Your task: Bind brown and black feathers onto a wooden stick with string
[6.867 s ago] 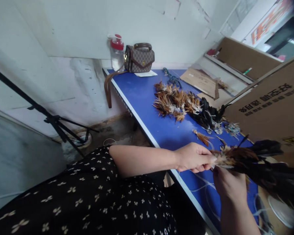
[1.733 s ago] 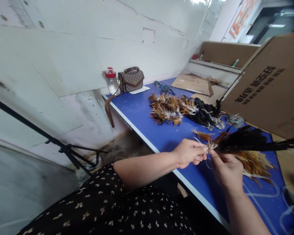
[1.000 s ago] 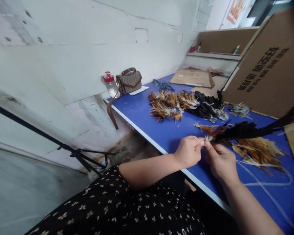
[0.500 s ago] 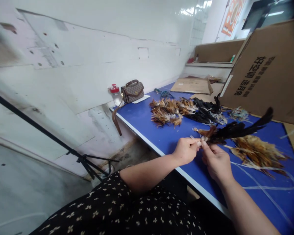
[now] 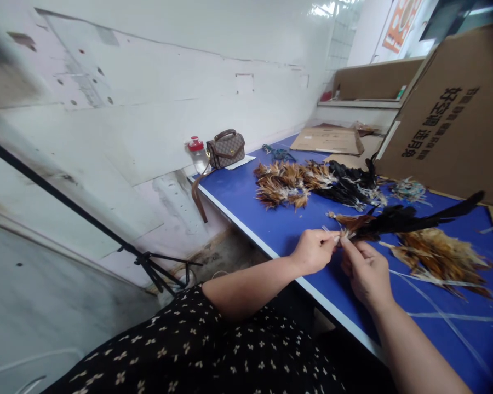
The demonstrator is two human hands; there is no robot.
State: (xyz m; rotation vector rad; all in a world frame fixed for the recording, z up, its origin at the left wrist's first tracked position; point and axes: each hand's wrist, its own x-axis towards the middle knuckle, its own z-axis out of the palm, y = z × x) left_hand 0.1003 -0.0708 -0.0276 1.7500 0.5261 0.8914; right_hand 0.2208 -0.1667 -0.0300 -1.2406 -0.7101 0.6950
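Observation:
A bundle of long black and brown feathers is held over the table, its pale quill ends toward me and its tips pointing right. My right hand pinches it near the quill ends between thumb and fingers. My left hand is closed with thumb and forefinger at the same quill ends; a bit of clear strip shows above its fingers. Beyond the hands lies a small brown feather bunch, partly hidden by the held bundle. To the right rests a pile of golden-brown feathers, with a clear plastic strip trailing near it.
On the blue table lie brown feather bunches, black feather bunches and a tangle of pale strips. Farther back are a handbag, a red-capped bottle and cardboard. A large carton stands right; a tripod stands left.
The feather bundle stays in both hands at the table edge. Its long tips have swung from low right to a flatter, slightly raised line, uncovering the golden-brown pile. The view has shifted.

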